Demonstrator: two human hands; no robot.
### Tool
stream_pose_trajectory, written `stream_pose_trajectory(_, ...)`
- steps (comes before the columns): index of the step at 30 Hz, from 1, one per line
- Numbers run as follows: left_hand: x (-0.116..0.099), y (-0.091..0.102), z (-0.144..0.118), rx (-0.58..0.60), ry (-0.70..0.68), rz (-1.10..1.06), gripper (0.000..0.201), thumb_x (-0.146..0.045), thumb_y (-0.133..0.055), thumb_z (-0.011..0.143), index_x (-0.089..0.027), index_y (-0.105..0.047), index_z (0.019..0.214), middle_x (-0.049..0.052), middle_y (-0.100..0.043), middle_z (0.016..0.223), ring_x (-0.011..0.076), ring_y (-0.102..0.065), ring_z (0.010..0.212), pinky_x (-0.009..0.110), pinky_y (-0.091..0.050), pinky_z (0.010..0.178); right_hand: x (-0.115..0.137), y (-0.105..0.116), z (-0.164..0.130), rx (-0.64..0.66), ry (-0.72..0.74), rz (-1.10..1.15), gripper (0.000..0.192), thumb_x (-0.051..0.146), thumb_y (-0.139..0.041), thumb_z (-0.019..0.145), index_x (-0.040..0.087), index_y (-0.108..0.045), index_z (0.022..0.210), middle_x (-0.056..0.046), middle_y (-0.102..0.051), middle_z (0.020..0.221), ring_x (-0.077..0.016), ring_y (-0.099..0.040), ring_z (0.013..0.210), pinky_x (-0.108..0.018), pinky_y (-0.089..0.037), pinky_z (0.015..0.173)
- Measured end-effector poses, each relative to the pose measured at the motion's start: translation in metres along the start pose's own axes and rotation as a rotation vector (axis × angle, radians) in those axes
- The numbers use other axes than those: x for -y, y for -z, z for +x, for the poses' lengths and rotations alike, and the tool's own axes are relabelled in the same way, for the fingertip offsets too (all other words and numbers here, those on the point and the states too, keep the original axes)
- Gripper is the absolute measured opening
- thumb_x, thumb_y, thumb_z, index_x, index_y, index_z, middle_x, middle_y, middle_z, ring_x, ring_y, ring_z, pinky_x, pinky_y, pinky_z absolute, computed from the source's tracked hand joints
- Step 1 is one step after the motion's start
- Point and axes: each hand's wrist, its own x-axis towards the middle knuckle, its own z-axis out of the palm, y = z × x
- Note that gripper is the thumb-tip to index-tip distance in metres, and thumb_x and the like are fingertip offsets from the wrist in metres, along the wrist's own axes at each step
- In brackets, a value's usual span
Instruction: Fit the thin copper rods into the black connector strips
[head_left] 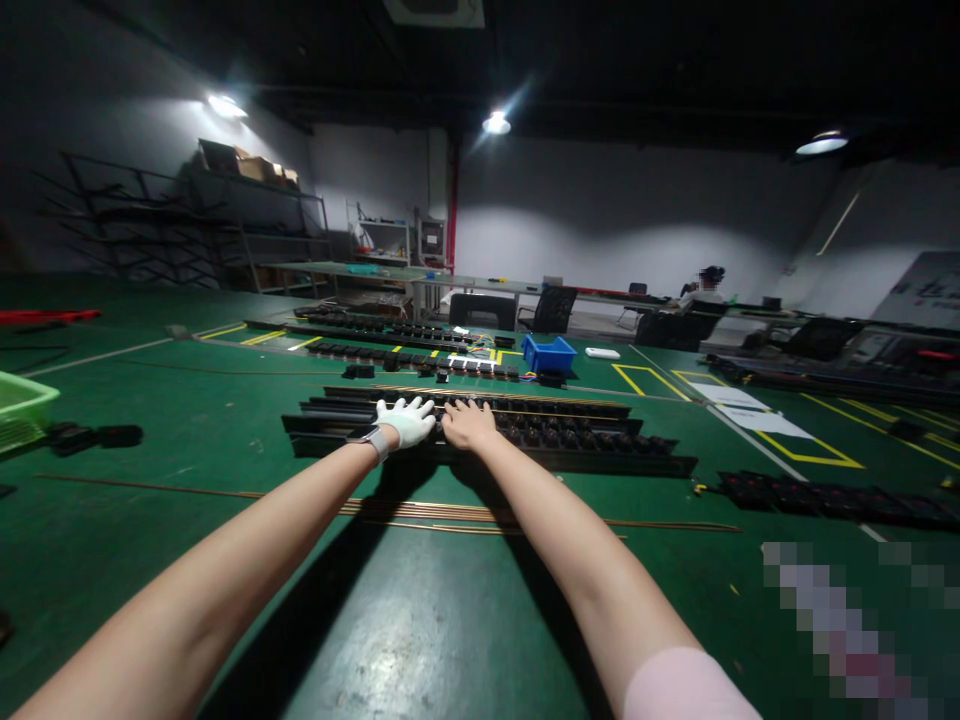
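Green floor (420, 620), workshop hall, viewed from low down.

Largest item: stack of long black rails (525, 430) fitted w/ rows of small black modules, lying flat on the floor straight ahead, running left-right. Approx 3–4 rails in this stack; exact no. can't tell, edges merge in the dark. 2 more rail rows (390, 345) behind it, 1 more (832, 497) at right.

Handling, my judgement: rails long, rigid, prob. fairly heavy as a stack; modules look like hard plastic, may pop off if pried. Long span likely to sag or swing if lifted at one point, so grip the rail body w/ hands spread apart, not the modules.

Thin copper-coloured rods (465, 512), a bundle of several, on the floor betw. person and stack. Slender, prob. bendy, roll easily.

1 blue bin (549, 354) behind the rails. 1 green basket (22, 405) far left.

Left hand (406, 419), white glove, smartwatch at wrist: fingers spread flat, pressing on top of the stack, not gripping. Right hand (468, 423), bare: same, fingers splayed on the modules, just beside the left.

1 other person seated at a far bench (420, 278).
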Motion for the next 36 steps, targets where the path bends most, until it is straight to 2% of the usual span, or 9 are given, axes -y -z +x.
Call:
stream_pose_trajectory(6,-0.002,-0.001,0.0,0.005,0.02,0.0,0.07,-0.054,-0.023,0.106,-0.04,-0.031,0.174,0.006,-0.027,0.183,0.0446,-0.027,0.166,0.084,-0.012,0.126,0.01,0.004,0.009,0.052,0.008,0.053,0.07,0.055,-0.014,0.114,0.028,-0.035,0.174,-0.005,-0.027,0.182,-0.0379,-0.023,0.168,-0.069,-0.008,0.133)
stream_pose_trajectory(12,-0.002,-0.003,0.001,-0.025,0.014,0.002,0.069,-0.054,-0.024,0.106,-0.039,-0.037,0.172,0.006,-0.027,0.183,0.0459,-0.028,0.165,0.084,-0.011,0.125,0.008,0.008,0.009,0.118,0.019,0.047,0.068,0.055,-0.015,0.115,0.029,-0.031,0.176,-0.004,-0.026,0.182,-0.0375,-0.02,0.168,-0.069,-0.006,0.134)
stream_pose_trajectory(14,-0.002,-0.005,0.002,-0.044,0.006,0.009,0.068,-0.054,-0.026,0.106,-0.039,-0.039,0.171,0.007,-0.03,0.182,0.0462,-0.031,0.163,0.084,-0.011,0.125,0.008,0.011,0.004,0.07,0.022,0.055,0.068,0.055,-0.017,0.115,0.028,-0.032,0.176,-0.005,-0.026,0.182,-0.036,-0.019,0.169,-0.066,-0.008,0.134)
stream_pose_trajectory(17,-0.002,-0.007,0.002,-0.075,-0.001,0.016,0.067,-0.054,-0.027,0.106,-0.04,-0.041,0.17,0.007,-0.033,0.181,0.045,-0.035,0.161,0.083,-0.01,0.125,0.007,0.019,-0.012,-0.122,0.026,0.085,0.064,0.051,-0.023,0.116,0.024,-0.041,0.171,-0.007,-0.033,0.18,-0.0322,-0.026,0.167,-0.057,-0.016,0.135)
stream_pose_trajectory(21,-0.006,-0.005,-0.007,-0.17,0.0,0.004,0.068,-0.054,-0.032,0.106,-0.034,-0.04,0.171,0.008,-0.037,0.18,0.0452,-0.031,0.163,0.08,-0.009,0.128,-0.005,0.036,-0.05,-0.248,0.13,0.118,0.047,0.04,-0.036,0.116,0.024,-0.068,0.146,-0.007,-0.059,0.163,-0.0254,-0.052,0.149,-0.038,-0.037,0.124)
stream_pose_trajectory(25,-0.017,-0.004,-0.037,-0.516,-0.155,-0.072,0.064,-0.041,-0.033,0.109,-0.019,-0.044,0.168,0.013,-0.045,0.175,0.0359,-0.034,0.163,0.066,-0.014,0.135,-0.033,0.045,-0.104,-0.106,0.227,0.153,0.03,0.041,-0.055,0.112,0.025,-0.078,0.123,-0.007,-0.076,0.13,-0.0237,-0.07,0.117,-0.031,-0.051,0.098)
stream_pose_trajectory(27,-0.024,-0.009,-0.06,-0.594,-0.311,-0.167,0.057,-0.038,-0.035,0.111,-0.02,-0.053,0.162,0.011,-0.056,0.167,0.0276,-0.047,0.156,0.052,-0.027,0.135,-0.048,0.043,-0.135,-0.005,0.258,0.165,0.024,0.04,-0.062,0.109,0.026,-0.08,0.117,-0.005,-0.078,0.122,-0.0223,-0.072,0.11,-0.029,-0.05,0.091)
stream_pose_trajectory(31,-0.043,-0.034,-0.109,-0.542,-0.581,-0.271,0.041,-0.039,-0.049,0.109,-0.024,-0.07,0.142,0.009,-0.077,0.139,0.022,-0.071,0.126,0.039,-0.054,0.113,-0.076,0.033,-0.187,0.202,0.189,0.115,0.009,0.033,-0.073,0.098,0.031,-0.082,0.103,-0.002,-0.081,0.11,-0.0222,-0.074,0.102,-0.028,-0.049,0.082)
stream_pose_trajectory(36,-0.067,-0.063,-0.145,-0.503,-0.699,-0.249,0.033,-0.039,-0.053,0.11,-0.025,-0.074,0.131,0.009,-0.082,0.12,0.0218,-0.076,0.107,0.038,-0.06,0.095,-0.115,0.032,-0.222,0.408,-0.033,0.076,0.022,0.025,-0.091,0.073,0.031,-0.078,0.089,0.001,-0.079,0.09,-0.0221,-0.076,0.082,-0.027,-0.048,0.066)
